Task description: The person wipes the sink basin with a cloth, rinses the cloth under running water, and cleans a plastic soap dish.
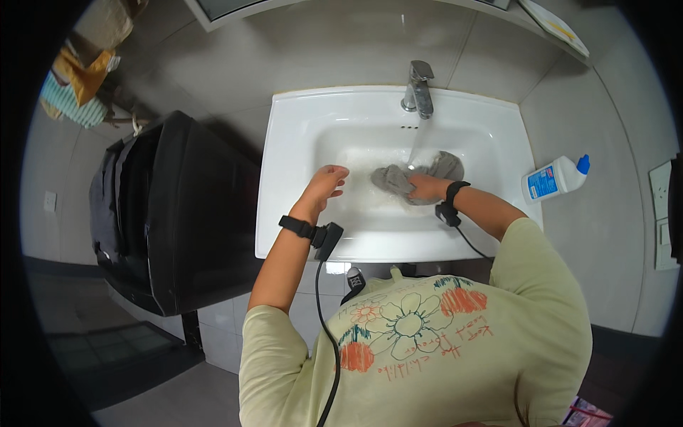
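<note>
A wet grey cloth (pixel 448 167) lies bunched in the white sink (pixel 288 142), with some suds around it. My right hand (pixel 427 188) is closed on the cloth, its fingertips partly hidden in the folds. Water runs down from the chrome faucet (pixel 418 91) onto the fabric. Over the left side of the basin hovers my left hand (pixel 330 183), holding nothing, its fingers loosely curled and apart. Each wrist wears a black strap with a small box and a cable.
A white bottle with a blue cap (pixel 557 179) is right of the sink. At the left stands a large black appliance-like box (pixel 206 213) beside the counter. A shelf edge (pixel 484 8) runs above the faucet. Cloths (pixel 78 85) hang at the upper left.
</note>
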Demonstrator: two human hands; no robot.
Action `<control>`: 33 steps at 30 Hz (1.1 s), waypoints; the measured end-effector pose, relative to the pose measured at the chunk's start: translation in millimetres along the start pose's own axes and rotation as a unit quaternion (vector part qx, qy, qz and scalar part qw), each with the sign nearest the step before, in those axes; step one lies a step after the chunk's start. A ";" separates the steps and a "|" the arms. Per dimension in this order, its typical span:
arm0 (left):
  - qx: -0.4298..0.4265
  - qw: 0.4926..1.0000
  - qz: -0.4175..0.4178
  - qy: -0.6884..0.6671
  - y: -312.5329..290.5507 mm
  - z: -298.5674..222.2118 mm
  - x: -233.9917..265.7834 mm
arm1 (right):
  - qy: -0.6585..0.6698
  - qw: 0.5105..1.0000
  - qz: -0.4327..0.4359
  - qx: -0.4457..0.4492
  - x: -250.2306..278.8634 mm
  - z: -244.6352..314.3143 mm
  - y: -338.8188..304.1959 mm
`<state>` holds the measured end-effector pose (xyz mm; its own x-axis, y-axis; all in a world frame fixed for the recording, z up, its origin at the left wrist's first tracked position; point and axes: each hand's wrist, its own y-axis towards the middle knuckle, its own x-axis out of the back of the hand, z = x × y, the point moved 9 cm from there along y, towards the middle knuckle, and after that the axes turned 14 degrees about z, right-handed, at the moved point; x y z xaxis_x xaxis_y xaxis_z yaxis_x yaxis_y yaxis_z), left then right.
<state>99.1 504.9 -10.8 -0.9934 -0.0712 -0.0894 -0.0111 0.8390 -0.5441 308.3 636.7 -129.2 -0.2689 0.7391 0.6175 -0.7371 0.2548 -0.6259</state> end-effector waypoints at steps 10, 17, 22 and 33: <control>-0.051 0.996 -0.050 -0.048 -62.9 41.7 24.4 | 0.025 0.950 -0.298 0.089 195.4 167.7 -88.4; -0.083 0.993 -0.053 -0.067 -82.0 40.6 20.8 | 0.187 0.937 -0.278 0.101 195.3 165.1 -97.5; -0.071 0.995 -0.035 -0.054 -71.1 53.9 20.0 | 0.303 0.923 -0.213 -0.102 136.3 54.4 -96.6; -0.068 0.997 0.021 -0.020 -51.9 57.0 -4.3 | -0.128 0.977 0.163 -0.054 -23.9 -13.6 -21.3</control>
<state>110.4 430.9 -29.8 -0.9880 -0.0534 -0.1448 0.0126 0.9071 -0.4206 338.9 622.1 -137.1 -0.6350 0.6148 0.4677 -0.5204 0.1070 -0.8472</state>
